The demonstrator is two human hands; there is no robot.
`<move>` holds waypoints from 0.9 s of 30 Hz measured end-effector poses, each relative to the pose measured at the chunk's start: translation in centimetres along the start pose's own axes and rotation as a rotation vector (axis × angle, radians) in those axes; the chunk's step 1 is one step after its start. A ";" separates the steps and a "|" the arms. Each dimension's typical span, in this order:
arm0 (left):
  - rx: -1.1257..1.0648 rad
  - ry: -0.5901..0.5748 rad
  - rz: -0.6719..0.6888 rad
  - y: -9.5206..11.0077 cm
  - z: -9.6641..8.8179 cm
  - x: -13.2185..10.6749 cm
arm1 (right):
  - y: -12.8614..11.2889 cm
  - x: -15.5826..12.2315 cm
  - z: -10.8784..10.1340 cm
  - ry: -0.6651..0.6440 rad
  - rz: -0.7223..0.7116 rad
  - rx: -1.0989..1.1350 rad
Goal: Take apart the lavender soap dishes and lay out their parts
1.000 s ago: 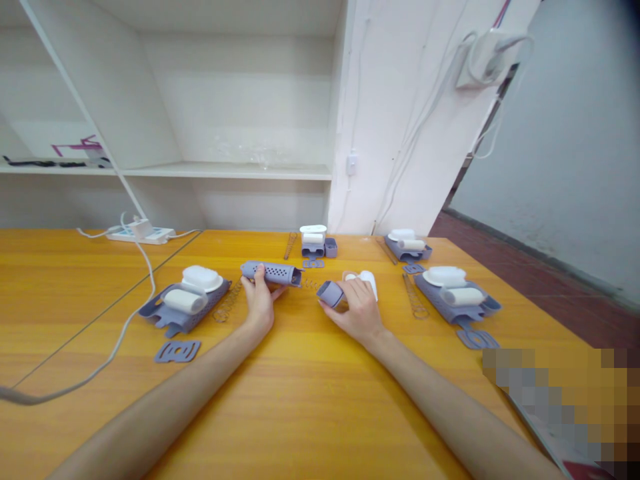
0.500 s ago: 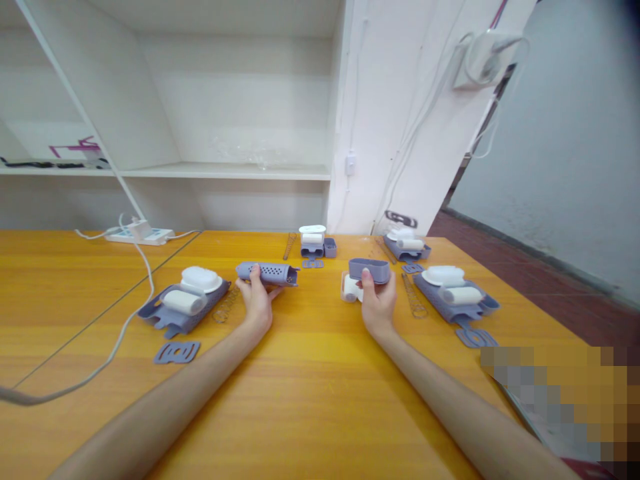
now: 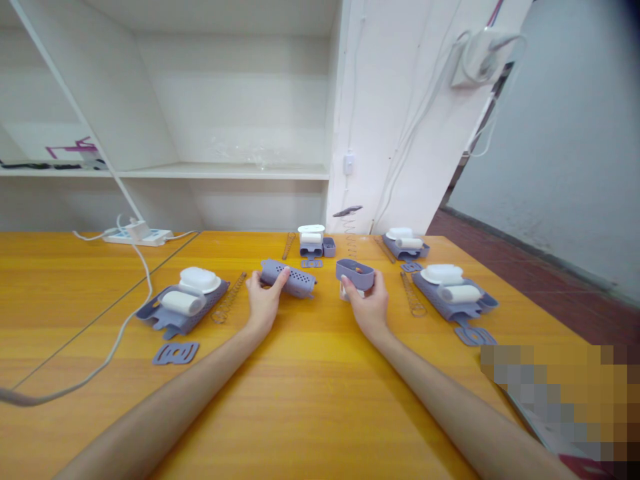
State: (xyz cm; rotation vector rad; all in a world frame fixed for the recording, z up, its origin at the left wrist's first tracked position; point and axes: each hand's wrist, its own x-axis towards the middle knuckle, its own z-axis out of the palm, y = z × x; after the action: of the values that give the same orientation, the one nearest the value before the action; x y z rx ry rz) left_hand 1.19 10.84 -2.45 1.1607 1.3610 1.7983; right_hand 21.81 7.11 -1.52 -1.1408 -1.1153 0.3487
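Note:
My left hand [image 3: 263, 300] is closed round a grey-purple perforated plastic sleeve [image 3: 287, 279], tilted down toward its right end. Close by on the right, my right hand [image 3: 369, 300] grips a shallow grey-purple oval cup [image 3: 355, 273]. Above this cup rises a thin metal coil spring [image 3: 351, 235], topped by a tilted flat grey plate [image 3: 348, 211]. Whether the spring's lower end sits inside the cup I cannot tell. White parts [image 3: 345, 291] show partly behind the cup and right fingers. The sleeve and cup are apart.
Similar sets of grey housings with white rollers lie at left [image 3: 183, 303], back [image 3: 311, 247], right [image 3: 455, 293] and back right [image 3: 405, 243]. Loose springs [image 3: 229, 300] and slotted plates [image 3: 175, 353] lie beside them. A white cable [image 3: 143, 287] crosses the table's left.
My right hand and the cup have shifted left, and the flat plate on its spring has swung left. My left hand has moved right, tilting the sleeve's right end down.

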 end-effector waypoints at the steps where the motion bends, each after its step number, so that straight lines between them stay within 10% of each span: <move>1: 0.018 -0.008 0.007 0.1 0.0 0.0 | 0.0 0.0 0.0 0.000 -0.002 -0.003; 27: 0.348 -0.212 0.111 1.0 0.0 -0.6 | 0.1 -0.4 -0.3 -0.074 -0.072 -0.074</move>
State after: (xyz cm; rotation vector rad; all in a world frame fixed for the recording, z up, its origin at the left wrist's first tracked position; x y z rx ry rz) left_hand 1.54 10.01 -1.70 1.5881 1.5450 1.4934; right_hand 21.92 6.76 -1.81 -1.1568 -1.2395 0.2972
